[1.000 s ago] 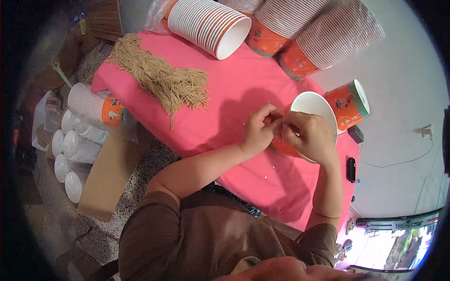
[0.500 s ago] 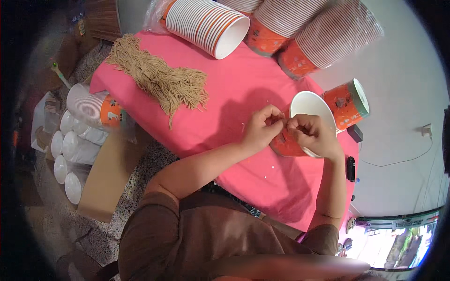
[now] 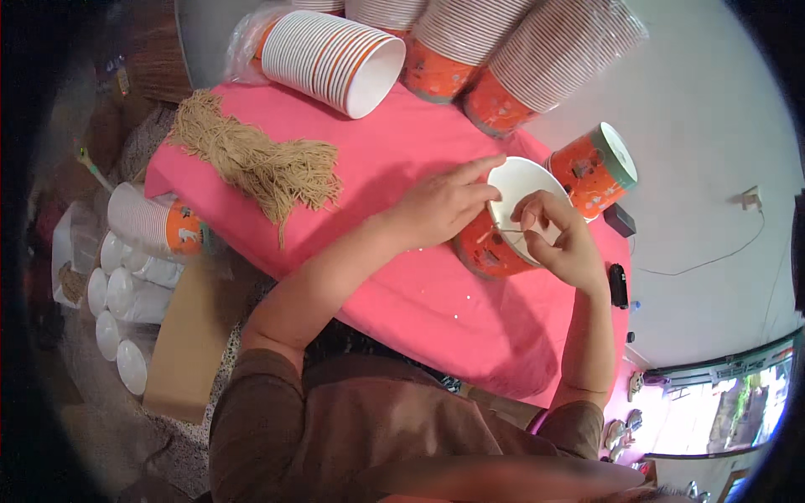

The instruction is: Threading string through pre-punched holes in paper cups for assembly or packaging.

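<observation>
An orange paper bucket (image 3: 509,254) with a white inside stands on the pink cloth in front of me. My left hand (image 3: 453,199) lies against its left rim, fingers stretched out and apart. Over the bucket's mouth, my right hand (image 3: 560,239) is bent in a pinch on a thin tan string (image 3: 506,230). One end of the string hangs across the near rim and down the outside. Whether it is fixed to the bucket I cannot tell. A bundle of tan strings (image 3: 260,159) lies on the cloth to the left.
A stack of buckets (image 3: 323,59) lies on its side at the back; wrapped stacks (image 3: 549,63) stand to its right. Another orange bucket (image 3: 594,172) and a small black box (image 3: 620,220) sit at the right edge. A cardboard box (image 3: 189,335) with wrapped buckets is below left.
My left hand has opened from its pinch and moved to the bucket's left rim. My right hand has drawn apart from it with the string. The whole view has shifted slightly.
</observation>
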Demonstrator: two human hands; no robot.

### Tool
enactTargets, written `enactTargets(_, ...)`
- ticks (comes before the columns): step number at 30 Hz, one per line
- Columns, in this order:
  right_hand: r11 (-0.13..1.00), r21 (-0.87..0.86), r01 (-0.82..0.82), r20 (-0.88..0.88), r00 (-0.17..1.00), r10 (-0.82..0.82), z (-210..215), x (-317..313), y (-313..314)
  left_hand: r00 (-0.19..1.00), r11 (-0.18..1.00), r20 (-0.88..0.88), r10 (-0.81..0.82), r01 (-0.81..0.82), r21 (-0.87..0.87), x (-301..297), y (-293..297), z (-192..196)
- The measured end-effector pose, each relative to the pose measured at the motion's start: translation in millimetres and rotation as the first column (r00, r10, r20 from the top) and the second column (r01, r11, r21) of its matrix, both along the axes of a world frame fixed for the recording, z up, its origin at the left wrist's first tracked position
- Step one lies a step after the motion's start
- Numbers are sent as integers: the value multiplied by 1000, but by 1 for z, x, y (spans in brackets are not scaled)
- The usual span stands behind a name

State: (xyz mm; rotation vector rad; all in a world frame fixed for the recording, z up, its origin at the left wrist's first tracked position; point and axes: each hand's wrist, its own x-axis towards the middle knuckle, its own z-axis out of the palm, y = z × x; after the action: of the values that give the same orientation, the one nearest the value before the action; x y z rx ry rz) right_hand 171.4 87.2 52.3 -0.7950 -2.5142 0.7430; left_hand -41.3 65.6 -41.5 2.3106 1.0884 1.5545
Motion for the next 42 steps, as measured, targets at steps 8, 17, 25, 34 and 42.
enactTargets(8, 951, 302, -61, -159, 981, 113, 17, 34, -7, 984, 985, 42, -172, 171, 26, -26, 10, 15)
enactTargets(17, 865, 500, 39, -49, 999, -17, 2, 50, -13, 704, 881, 701, -114, 398, -257, -40, 18, 31)
enactTargets(25, 897, 441, 29, -105, 994, 20, 11, 52, -25, 709, 851, 705, -35, 391, -351, -35, 25, 25)
enactTargets(34, 852, 3, 524, -599, 683, -418, 117, 114, 69, 862, 745, 505, 51, 303, -594, -37, 8, -24)
enactTargets(42, 768, -145, 623, -496, 626, -602, 135, 159, 158, 866, 701, 478, 145, 251, -668, -37, 17, -49)
